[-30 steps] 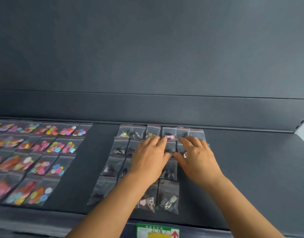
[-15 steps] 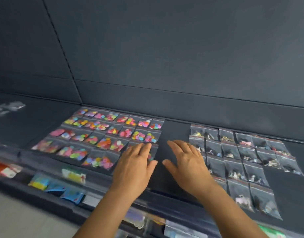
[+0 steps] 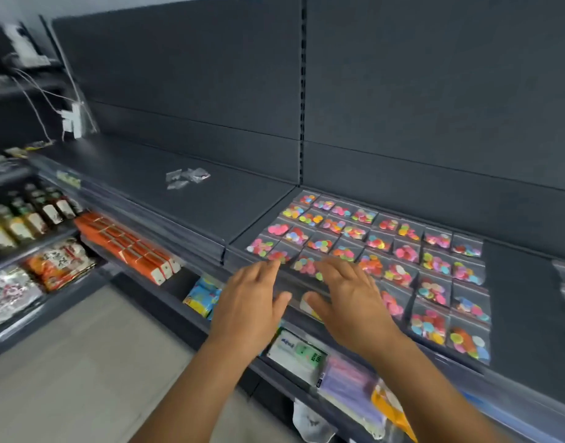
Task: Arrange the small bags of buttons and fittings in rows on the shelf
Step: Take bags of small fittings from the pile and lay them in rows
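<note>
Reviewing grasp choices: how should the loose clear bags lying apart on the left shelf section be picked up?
The small pile of loose clear bags lies flat and scattered on the bare dark shelf, with nothing beside it. Probably best to come from above and the front, pinching a raised corner or edge of one bag, since flat film offers no body to wrap. Both the left hand and right hand look open and free.

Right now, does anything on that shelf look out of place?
Yes. A few clear small bags lie in a loose heap on the shelf section to the left, apart from the neat rows of colourful button bags that both hands reach toward.
</note>
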